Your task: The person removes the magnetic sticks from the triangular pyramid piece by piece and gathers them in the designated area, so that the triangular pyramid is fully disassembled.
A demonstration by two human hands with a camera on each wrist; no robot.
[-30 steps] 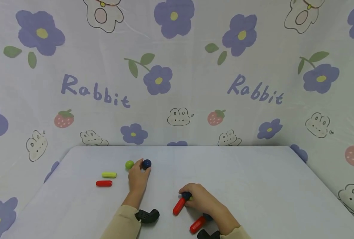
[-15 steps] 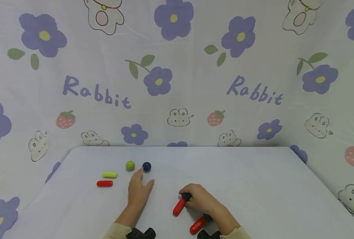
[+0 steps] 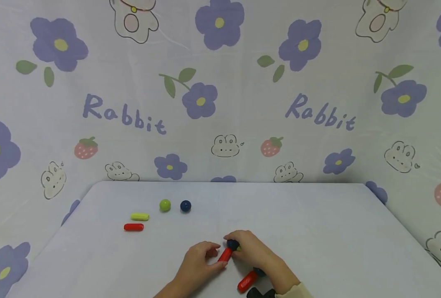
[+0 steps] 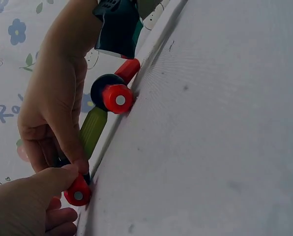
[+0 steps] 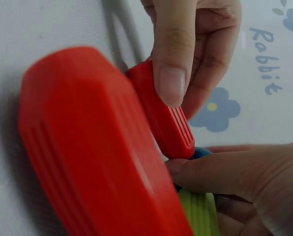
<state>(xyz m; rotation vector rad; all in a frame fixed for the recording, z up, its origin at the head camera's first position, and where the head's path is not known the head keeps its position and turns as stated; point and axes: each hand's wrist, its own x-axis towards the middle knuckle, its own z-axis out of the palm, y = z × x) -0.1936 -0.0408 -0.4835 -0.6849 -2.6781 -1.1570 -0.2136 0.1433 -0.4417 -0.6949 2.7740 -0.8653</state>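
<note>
My right hand (image 3: 252, 248) pinches a dark blue ball (image 3: 232, 244) near the table's front. A red magnetic rod (image 3: 225, 254) extends from that ball toward the front left. My left hand (image 3: 196, 265) grips this rod between thumb and fingers. In the left wrist view a green rod (image 4: 93, 132) runs from under the right hand to a second blue ball (image 4: 100, 93), which bears more red rods, one red rod (image 4: 118, 98) pointing at the camera. The right hand partly hides this joined piece. Another red rod (image 5: 92, 142) looms large in the right wrist view.
On the white table (image 3: 317, 236), farther back left, lie a loose green ball (image 3: 165, 205) and blue ball (image 3: 185, 206). Left of them are a yellow-green rod (image 3: 140, 216) and a red rod (image 3: 133, 227). A patterned cloth (image 3: 243, 111) hangs behind the table.
My left hand has left the far blue ball, come back toward the front right, and taken hold of the red rod beside my right hand. The right hand stays on its ball.
</note>
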